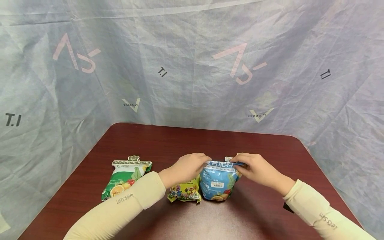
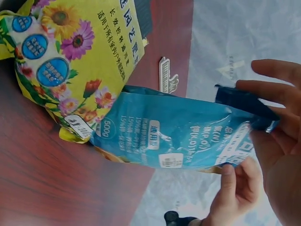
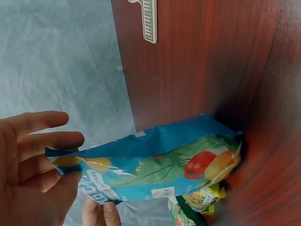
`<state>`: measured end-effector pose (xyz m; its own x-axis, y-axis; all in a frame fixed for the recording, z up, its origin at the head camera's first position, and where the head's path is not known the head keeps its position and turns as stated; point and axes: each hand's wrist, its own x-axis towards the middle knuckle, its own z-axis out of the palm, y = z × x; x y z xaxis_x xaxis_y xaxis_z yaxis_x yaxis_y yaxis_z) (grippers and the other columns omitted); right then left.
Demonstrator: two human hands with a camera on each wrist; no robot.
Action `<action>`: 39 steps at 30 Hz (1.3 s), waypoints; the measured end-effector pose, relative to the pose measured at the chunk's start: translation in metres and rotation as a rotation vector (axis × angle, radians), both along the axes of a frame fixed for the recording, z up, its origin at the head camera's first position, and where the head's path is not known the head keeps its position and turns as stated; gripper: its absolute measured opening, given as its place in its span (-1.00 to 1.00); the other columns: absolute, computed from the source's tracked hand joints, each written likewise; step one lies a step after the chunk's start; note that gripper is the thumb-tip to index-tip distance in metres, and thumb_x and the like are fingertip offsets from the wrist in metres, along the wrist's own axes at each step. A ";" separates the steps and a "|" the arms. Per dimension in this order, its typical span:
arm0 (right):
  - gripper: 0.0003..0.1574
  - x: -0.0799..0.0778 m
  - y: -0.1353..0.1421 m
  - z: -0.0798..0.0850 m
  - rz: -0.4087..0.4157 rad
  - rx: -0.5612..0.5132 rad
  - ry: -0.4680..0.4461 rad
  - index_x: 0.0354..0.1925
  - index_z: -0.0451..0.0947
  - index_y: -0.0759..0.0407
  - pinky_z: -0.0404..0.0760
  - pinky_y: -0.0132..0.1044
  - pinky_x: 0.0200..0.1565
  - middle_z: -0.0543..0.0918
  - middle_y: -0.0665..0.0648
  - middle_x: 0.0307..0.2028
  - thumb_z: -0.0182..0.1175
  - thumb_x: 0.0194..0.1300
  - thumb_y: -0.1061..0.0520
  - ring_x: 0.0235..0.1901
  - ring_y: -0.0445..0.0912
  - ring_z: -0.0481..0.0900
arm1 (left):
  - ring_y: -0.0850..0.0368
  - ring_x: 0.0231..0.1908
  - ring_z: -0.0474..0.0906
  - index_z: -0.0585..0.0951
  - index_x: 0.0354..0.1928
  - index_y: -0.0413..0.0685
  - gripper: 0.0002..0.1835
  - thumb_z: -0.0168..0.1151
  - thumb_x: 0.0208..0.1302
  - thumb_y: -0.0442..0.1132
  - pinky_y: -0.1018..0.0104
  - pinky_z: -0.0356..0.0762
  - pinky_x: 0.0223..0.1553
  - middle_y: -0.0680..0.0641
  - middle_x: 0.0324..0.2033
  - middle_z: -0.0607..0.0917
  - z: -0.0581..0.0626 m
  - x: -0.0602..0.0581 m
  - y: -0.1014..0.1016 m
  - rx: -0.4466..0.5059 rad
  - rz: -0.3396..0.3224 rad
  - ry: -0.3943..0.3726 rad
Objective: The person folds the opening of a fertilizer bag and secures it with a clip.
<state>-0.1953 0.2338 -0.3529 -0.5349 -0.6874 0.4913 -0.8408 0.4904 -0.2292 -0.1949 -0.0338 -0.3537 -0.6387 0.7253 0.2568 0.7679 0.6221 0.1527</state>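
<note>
A blue fertilizer bag with fruit and vegetable pictures stands upright at the table's near middle. My left hand pinches one top corner of it between thumb and fingers. At the opposite top corner, my right hand pinches the bag's edge. A dark blue flap of the bag's top shows under the left fingers in the left wrist view. Beside the blue bag leans a yellow bag with flower pictures, partly hidden behind my left hand in the head view.
A green and white bag stands at the left, with a ruler-like sealing clip across its top. Another such clip lies loose on the dark red table behind the blue bag. Grey printed cloth hangs around the table.
</note>
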 end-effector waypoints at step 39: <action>-0.79 -0.021 0.014 0.004 -0.015 -0.202 -0.895 -0.18 0.62 0.20 0.61 -0.05 -0.33 0.61 0.21 -0.21 0.21 0.22 0.14 -0.26 -0.04 0.61 | -0.10 -0.14 0.55 0.62 -0.04 -0.03 -0.75 0.15 0.27 -0.16 0.07 0.54 -0.16 0.01 -0.22 0.63 -0.001 -0.046 -0.022 0.342 0.012 -0.993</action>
